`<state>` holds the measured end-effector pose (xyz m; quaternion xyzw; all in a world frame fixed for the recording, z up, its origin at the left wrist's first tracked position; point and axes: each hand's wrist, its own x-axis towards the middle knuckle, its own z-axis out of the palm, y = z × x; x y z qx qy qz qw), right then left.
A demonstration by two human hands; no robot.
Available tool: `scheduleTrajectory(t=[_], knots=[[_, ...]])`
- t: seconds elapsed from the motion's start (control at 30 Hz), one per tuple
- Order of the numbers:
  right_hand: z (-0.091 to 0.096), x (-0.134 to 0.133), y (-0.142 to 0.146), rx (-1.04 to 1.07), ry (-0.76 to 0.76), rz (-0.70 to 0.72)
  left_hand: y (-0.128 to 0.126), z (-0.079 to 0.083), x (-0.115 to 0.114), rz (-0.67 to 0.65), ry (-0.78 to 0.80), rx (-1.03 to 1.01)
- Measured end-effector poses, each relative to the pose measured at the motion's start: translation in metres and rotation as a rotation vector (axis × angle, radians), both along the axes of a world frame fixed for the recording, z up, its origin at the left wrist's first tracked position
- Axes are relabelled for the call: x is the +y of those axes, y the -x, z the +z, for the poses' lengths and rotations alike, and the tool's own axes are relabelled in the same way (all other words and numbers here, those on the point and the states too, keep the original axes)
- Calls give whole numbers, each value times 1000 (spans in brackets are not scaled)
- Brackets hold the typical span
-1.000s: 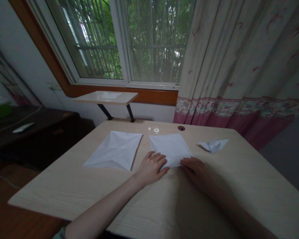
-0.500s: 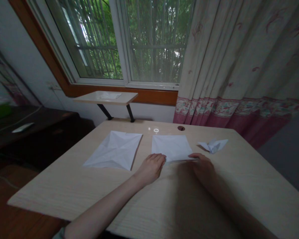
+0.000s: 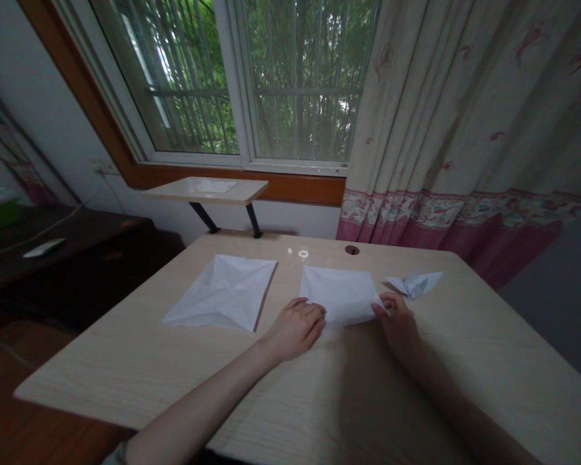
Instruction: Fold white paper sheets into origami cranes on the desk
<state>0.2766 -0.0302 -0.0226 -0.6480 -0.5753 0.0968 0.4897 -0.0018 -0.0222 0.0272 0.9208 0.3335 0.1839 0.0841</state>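
Note:
A white folded sheet of paper (image 3: 339,292) lies flat on the light wooden table (image 3: 319,394), straight ahead of me. My left hand (image 3: 295,326) rests on the sheet's near left corner with its fingers curled down. My right hand (image 3: 397,320) pinches the near right corner between thumb and fingers. A second white sheet with fold creases (image 3: 223,290) lies flat to the left, touched by neither hand. A small folded paper figure (image 3: 415,282) sits just beyond my right hand.
A round cable hole (image 3: 352,249) is in the table near its far edge. Behind it are a small wall shelf (image 3: 208,189), a barred window and a patterned curtain (image 3: 465,129). A dark cabinet (image 3: 68,252) stands to the left.
The sheet has turned from a slanted lie to nearly square with the table edge. My right hand slid right, out to its near right corner. My left hand barely moved.

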Motion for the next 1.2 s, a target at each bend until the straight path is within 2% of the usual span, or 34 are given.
scheduleTrajectory(t=[0.17, 0.33, 0.4, 0.63, 0.87, 1.2], knots=[[-10, 3, 0, -246, -211, -17, 1, -1, 1, -40, -8, -19], [-6, -6, 7, -412, -310, -44, -2, -4, -1, -90, -12, -61], [-3, -11, 10, -460, -298, -29, -3, -4, -3, -97, 4, -67], [0, -21, 18, -534, -122, 158, -2, 0, -8, -137, 74, -102], [5, -21, 20, -373, -119, 326, -1, -6, -7, -218, 99, -155], [8, -23, 23, -355, -133, 407, 4, -9, 1, -233, 194, -199]])
